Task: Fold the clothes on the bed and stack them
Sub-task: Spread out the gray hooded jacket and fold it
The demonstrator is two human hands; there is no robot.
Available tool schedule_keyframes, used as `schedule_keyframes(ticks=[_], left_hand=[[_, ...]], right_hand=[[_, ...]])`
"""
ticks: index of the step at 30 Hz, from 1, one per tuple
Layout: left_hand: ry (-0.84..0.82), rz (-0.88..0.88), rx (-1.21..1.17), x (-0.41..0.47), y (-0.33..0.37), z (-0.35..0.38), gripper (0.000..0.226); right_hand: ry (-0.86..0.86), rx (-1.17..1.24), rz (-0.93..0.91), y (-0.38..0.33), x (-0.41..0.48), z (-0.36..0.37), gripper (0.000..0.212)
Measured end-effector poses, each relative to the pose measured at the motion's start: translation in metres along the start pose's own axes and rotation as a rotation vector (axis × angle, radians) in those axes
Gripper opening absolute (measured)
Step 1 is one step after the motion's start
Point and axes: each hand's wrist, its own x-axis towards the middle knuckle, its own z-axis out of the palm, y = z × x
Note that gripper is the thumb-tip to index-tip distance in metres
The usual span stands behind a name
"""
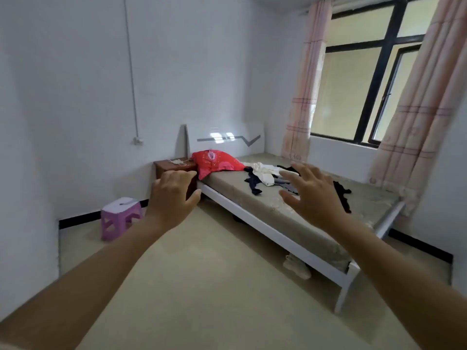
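Both arms out in front, nothing in either hand: my left hand [174, 195] has its fingers loosely curled and my right hand [310, 195] is spread wide, palm facing away from me. Neither touches anything, and both are well short of the bed [235, 195]. The clothes [264, 176] lie ahead and a little right, a loose heap of white and dark pieces on the middle of the mattress, with a black piece [342, 198] trailing toward the foot end. None of it looks folded, so I'd say the job hasn't begun. The bed runs away from me toward the headboard, its long side across my path, and the heap is strewn roughly along that length. My right hand lines up with the heap, so I judge it the nearer one for a first grab. A red pillow [217, 164] sits at the head, a nightstand [166, 166] just beside it, a purple stool [121, 217] stands on the floor to my left, and a shoe [297, 267] lies under the bed. No basket or box that I can see.
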Motion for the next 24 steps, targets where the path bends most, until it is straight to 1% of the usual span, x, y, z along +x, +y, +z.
schedule_keyframes(ticks=[3, 4, 7, 10, 13, 16, 19, 21, 22, 24], left_hand=[[0.036, -0.022, -0.013, 0.019, -0.023, 0.005, 0.063], [0.016, -0.031, -0.014, 0.022, -0.029, 0.008, 0.063], [0.018, 0.03, 0.028, 0.031, -0.054, 0.028, 0.067], [-0.035, -0.016, 0.008, 0.046, -0.077, 0.047, 0.074], [-0.029, 0.002, -0.003, 0.072, -0.094, 0.065, 0.071], [-0.01, 0.036, 0.023, 0.099, -0.107, 0.086, 0.064], [-0.043, -0.007, 0.045, 0.127, -0.12, 0.106, 0.059], [-0.056, -0.024, 0.101, 0.141, -0.134, 0.119, 0.055], [-0.068, -0.038, 0.119, 0.146, -0.143, 0.124, 0.056], [-0.071, -0.097, 0.139, 0.157, -0.164, 0.13, 0.065]], right_hand=[[0.059, 0.0, -0.008, -0.011, 0.027, 0.019, 0.048], [0.049, -0.012, -0.009, -0.015, 0.033, 0.026, 0.047], [0.068, -0.02, 0.0, -0.024, 0.052, 0.05, 0.045], [0.013, -0.069, -0.02, -0.023, 0.067, 0.08, 0.046], [-0.029, -0.058, -0.004, -0.012, 0.096, 0.104, 0.049], [-0.01, -0.064, -0.023, -0.002, 0.127, 0.13, 0.048], [-0.019, -0.123, -0.093, 0.006, 0.163, 0.163, 0.043], [-0.047, -0.1, -0.124, 0.009, 0.191, 0.186, 0.039], [-0.067, -0.086, -0.133, 0.007, 0.205, 0.199, 0.04], [-0.099, -0.051, -0.159, 0.0, 0.23, 0.219, 0.041]])
